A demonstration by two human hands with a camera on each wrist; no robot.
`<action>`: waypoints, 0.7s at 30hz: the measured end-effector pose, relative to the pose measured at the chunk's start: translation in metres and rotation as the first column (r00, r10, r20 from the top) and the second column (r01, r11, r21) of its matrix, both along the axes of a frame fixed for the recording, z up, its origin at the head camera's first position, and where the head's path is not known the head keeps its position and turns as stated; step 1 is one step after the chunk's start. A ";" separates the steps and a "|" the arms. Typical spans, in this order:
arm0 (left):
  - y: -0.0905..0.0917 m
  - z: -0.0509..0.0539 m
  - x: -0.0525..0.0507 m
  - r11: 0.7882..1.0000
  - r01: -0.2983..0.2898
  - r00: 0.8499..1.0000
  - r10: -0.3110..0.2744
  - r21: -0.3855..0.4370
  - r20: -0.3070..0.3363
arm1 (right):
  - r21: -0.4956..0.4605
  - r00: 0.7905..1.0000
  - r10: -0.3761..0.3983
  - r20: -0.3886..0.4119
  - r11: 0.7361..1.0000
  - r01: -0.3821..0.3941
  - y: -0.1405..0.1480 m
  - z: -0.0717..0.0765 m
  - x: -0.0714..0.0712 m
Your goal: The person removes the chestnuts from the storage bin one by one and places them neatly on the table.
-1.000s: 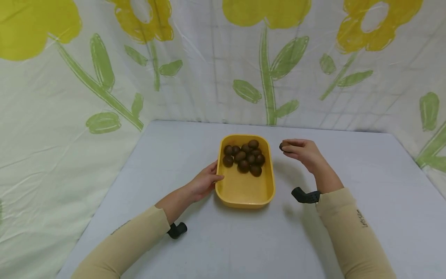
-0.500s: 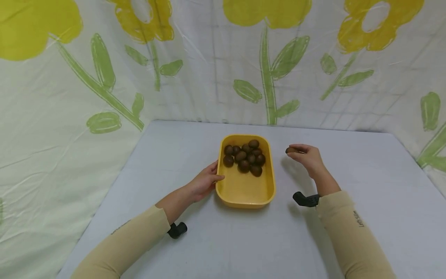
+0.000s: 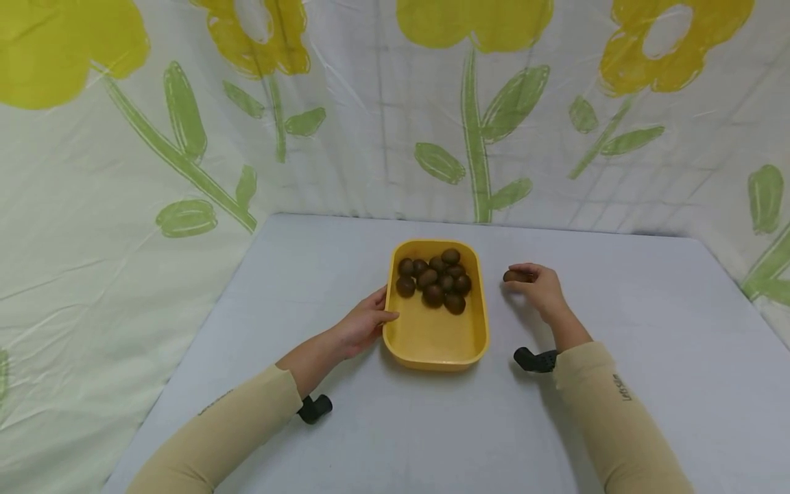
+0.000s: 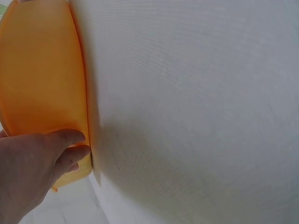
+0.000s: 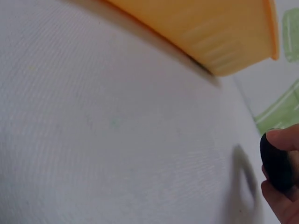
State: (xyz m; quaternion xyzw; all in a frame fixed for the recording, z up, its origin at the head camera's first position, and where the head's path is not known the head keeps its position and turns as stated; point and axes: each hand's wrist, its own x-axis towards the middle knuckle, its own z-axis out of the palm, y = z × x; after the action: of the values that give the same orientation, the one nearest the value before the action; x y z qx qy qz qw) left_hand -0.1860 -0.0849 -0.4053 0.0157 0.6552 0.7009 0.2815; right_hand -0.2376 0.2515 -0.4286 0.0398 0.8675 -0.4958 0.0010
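A yellow tray point(image 3: 435, 336) holds several dark brown, egg-shaped objects point(image 3: 433, 295), grouped toward its far end. My left hand point(image 3: 361, 324) grips the tray's left side, thumb over the rim; in the left wrist view the fingers of my left hand point(image 4: 37, 161) lie along the outer wall of the tray point(image 4: 44, 70). To the right of the tray, my right hand point(image 3: 543, 288) pinches one brown object point(image 3: 516, 276) between thumb and fingers. The right wrist view shows that dark object point(image 5: 275, 163) in my right hand point(image 5: 287, 172), above its shadow on the table.
The tray stands on a white-covered table point(image 3: 395, 432). Behind the table hangs a white curtain point(image 3: 358, 137) with yellow flowers and green leaves. Black wrist mounts point(image 3: 534, 360) stick out at both sleeve ends.
My right hand has moved lower and nearer the table beside the tray, still pinching the brown object. The left hand and the tray have stayed in place.
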 end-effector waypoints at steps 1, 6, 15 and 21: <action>0.000 0.000 0.000 1.000 0.000 1.000 0.000 0.000 0.002 | 0.000 1.000 0.005 -0.003 1.000 -0.005 0.000 -0.001 0.000; 0.000 0.000 0.000 1.000 -0.004 1.000 0.004 -0.002 0.009 | 0.015 1.000 0.021 -0.004 1.000 -0.021 -0.002 -0.007 -0.002; 0.001 0.002 0.001 1.000 -0.009 1.000 0.009 0.001 0.009 | 0.131 1.000 0.018 -0.002 0.991 -0.018 -0.008 -0.008 -0.002; 0.001 0.001 0.002 1.000 -0.014 1.000 0.014 0.002 0.011 | 0.159 1.000 0.021 0.002 0.987 -0.021 -0.009 -0.009 -0.002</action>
State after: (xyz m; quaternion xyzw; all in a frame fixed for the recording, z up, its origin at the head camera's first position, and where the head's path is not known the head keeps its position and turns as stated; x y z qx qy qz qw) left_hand -0.1843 -0.0838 -0.4038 0.0076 0.6530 0.7037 0.2800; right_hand -0.2391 0.2429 -0.4375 0.0304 0.9046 -0.4251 0.0030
